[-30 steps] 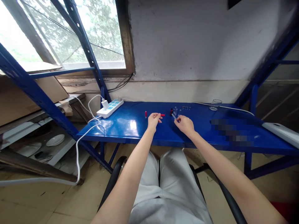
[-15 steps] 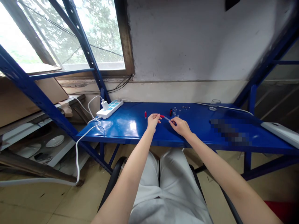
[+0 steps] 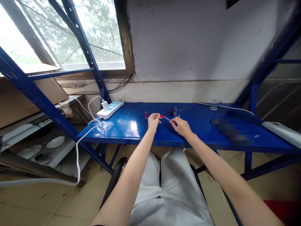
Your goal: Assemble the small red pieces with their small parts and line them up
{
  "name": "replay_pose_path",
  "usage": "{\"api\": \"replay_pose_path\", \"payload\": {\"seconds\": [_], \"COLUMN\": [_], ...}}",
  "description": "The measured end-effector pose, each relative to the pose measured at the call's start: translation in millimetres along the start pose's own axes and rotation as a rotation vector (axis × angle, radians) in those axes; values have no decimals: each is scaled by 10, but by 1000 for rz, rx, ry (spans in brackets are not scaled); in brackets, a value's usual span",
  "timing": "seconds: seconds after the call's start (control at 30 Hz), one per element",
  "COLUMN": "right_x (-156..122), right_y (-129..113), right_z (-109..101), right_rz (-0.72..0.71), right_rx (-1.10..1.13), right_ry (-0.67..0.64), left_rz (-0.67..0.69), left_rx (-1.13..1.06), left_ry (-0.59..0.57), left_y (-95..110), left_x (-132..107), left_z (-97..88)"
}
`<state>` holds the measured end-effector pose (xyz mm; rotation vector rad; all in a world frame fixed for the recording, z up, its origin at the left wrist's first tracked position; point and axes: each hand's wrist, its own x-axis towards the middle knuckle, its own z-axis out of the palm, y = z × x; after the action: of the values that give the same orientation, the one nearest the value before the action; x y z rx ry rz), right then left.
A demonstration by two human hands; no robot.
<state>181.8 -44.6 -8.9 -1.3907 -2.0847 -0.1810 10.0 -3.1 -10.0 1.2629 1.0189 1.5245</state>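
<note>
We are observing two bare hands working above the middle stretch of the blue bench (image 3: 122, 130), nearer its front edge than its back edge. The left hand (image 3: 154, 121) is pinching a slim red piece (image 3: 162, 116) between thumb and fingers, its end pointing toward the bench's right edge. The right hand (image 3: 180, 126) is gripping a thin clear tube (image 3: 167, 118) in a narrow fingertip hold, and the tube is slanting up toward the back edge. The tube's far end is meeting the red piece in the gap between the hands; we are unable to tell whether one is sitting inside the other.

To the left of the left hand, we are noting a small red item (image 3: 146, 114) standing upright. Behind the right hand, a dark red-and-black item (image 3: 171, 112) is standing beside several small clear pieces (image 3: 175, 110), and a row of tiny pieces (image 3: 186, 108) is lying closer to the back edge. A clear glass (image 3: 215, 104) is resting near the back right corner. A white power strip (image 3: 110, 110) is lying along the left edge, toward the back left corner, with a white plug (image 3: 105, 104) sitting in it.
</note>
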Motion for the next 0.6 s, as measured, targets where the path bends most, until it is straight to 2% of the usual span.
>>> {"api": "replay_pose_path", "payload": {"seconds": [0.17,0.33,0.6], "right_x": [7,16,26], "right_y": [59,66,77], "right_z": [45,40,44], "right_rz": [-49,-18,57], "right_rx": [36,43,104], "right_ry": [154,172,143], "left_rz": [37,27,84], "left_rx": [97,177,123], "left_ry": [-109,-271,-221], "left_y": [6,22,67], "left_x": [-35,-76,-74], "left_z": [19,45,62]}}
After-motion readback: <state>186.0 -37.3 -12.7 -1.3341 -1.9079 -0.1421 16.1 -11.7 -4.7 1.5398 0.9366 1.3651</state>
